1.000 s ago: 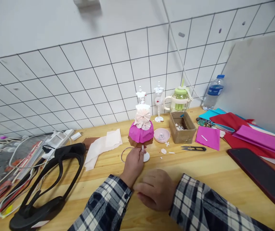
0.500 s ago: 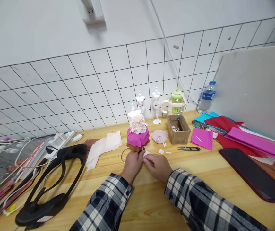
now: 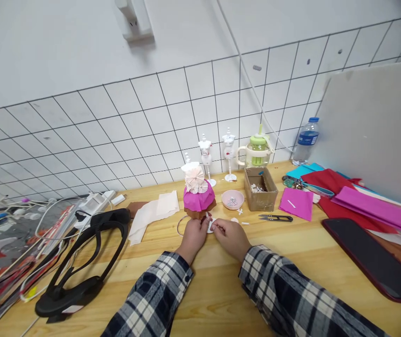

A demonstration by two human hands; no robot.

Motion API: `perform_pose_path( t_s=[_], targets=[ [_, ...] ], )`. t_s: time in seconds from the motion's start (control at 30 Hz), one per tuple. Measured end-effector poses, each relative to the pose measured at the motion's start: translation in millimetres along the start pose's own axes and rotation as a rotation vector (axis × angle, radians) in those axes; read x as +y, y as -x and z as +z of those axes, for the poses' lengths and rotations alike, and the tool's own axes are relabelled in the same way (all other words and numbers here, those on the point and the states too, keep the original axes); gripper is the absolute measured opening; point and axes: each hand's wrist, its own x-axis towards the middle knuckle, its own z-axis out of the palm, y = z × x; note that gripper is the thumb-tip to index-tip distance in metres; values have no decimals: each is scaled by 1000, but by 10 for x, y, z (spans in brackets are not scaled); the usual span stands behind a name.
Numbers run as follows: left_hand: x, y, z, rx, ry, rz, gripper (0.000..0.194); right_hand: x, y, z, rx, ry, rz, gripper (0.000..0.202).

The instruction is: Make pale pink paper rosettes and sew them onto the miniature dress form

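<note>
A light wooden table (image 3: pixel 217 295) stands against a white wall (image 3: pixel 193 28) (black grid lines (image 3: pixel 144 128) below, a socket (image 3: pixel 140 29) up high)

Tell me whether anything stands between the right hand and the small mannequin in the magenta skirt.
Nothing visible does: the right hand is at the white base of the mannequin, though exact contact is hard to tell. The left hand is alongside, just below the skirt, not in between.

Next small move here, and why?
Probably tip the dressed mannequin upright before letting go: it leans toward the person's left, the left hand is closed around its stem, and the right hand has its fingertips at the white base.
</note>
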Motion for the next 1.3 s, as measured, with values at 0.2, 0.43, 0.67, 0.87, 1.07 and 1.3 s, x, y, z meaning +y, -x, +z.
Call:
perform_pose_path(
  t_s=[0.2, 0.43, 0.67, 0.87, 1.07, 1.3],
  targets=[
    [-12, 31, -7, 5, 57, 20, 35, 27, -14, 31, -51, -33, 12, 24],
    [-47, 48, 14, 28, 111, 18, 31, 50, 37, 32, -90, -51, 17, 26],
    [-73, 94, 1, 32, 172, 21, 33, 18, 75, 40, -79, -44, 66, 24],
    [-89, 109, 21, 62, 190, 19, 36, 2, 107, 50, -89, -36, 95, 25],
    [-33, 115, -17, 71, 218, -16, 35, 6, 121, 43, -119, -44, 109, 27],
    [-39, 107, -18, 52, 234, -42, 35, 35, 124, 61, -136, -63, 107, 26]
  ],
)
